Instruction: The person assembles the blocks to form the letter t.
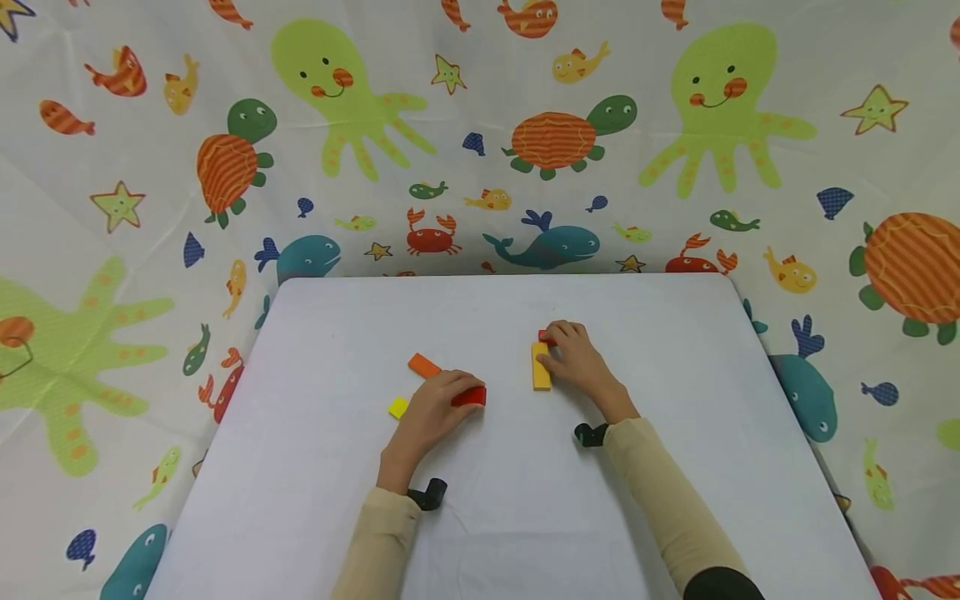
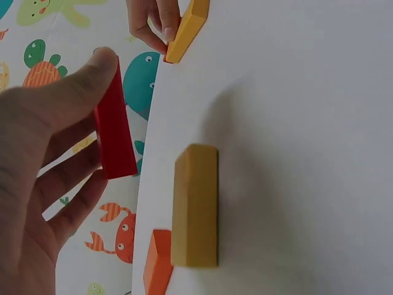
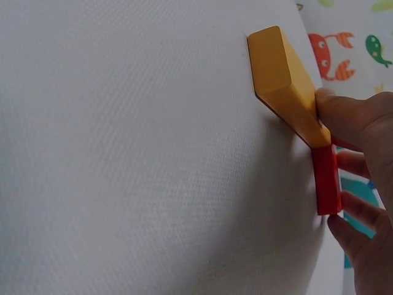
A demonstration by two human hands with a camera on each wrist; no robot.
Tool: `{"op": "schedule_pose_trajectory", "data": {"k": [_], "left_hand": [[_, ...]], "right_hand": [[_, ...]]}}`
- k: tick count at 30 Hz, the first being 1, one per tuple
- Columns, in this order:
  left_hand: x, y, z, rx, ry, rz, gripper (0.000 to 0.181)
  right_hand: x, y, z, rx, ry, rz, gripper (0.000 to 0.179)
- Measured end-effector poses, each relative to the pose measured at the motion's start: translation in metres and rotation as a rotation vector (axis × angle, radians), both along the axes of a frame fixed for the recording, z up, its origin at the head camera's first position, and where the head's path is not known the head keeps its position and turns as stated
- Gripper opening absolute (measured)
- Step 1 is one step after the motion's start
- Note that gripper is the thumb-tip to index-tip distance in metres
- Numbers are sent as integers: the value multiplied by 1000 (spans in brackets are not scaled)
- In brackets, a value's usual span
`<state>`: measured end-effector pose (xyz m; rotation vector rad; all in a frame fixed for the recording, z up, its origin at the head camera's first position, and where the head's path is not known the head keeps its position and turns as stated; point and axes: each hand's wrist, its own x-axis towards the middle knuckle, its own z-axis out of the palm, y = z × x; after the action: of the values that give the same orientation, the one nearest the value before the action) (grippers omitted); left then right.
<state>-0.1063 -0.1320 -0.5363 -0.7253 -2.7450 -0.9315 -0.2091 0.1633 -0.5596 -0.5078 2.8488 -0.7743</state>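
Note:
My left hand (image 1: pixel 431 410) grips a red block (image 1: pixel 474 396) between thumb and fingers. In the left wrist view this red block (image 2: pixel 115 132) is above the table. At the right, my right hand (image 1: pixel 583 364) bends its fingers round a second red block (image 3: pixel 326 181), mostly covered in the head view. That block lies on the table, touching one end of a long yellow block (image 1: pixel 541 368). My right thumb rests against the side of the yellow block (image 3: pixel 273 61). Beside my left hand lie an orange block (image 1: pixel 423 365) and another yellow block (image 1: pixel 397 407), partly hidden by the hand.
The blocks lie on a white table (image 1: pixel 300 467). Behind it and at its sides hangs a cloth (image 1: pixel 450 125) printed with sea animals. A black wrist mount (image 1: pixel 429 495) sits at my left wrist, and another mount (image 1: pixel 590 434) at my right.

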Motion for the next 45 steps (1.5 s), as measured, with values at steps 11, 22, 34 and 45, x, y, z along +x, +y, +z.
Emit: {"op": "schedule_pose_trajectory", "data": {"k": [11, 22, 34, 45], "left_hand": [[-40, 24, 9, -6, -18, -42, 40], [-75, 40, 8, -27, -64, -52, 42], [-108, 58, 10, -18, -48, -61, 42], [-126, 76, 5, -107, -85, -17, 43]], "right_hand": [[-1, 0, 1, -5, -15, -13, 41], [-2, 1, -2, -24, -10, -6, 40], [-2, 0, -2, -52, -15, -14, 39], [-3, -1, -2, -55, -17, -19, 42]]}}
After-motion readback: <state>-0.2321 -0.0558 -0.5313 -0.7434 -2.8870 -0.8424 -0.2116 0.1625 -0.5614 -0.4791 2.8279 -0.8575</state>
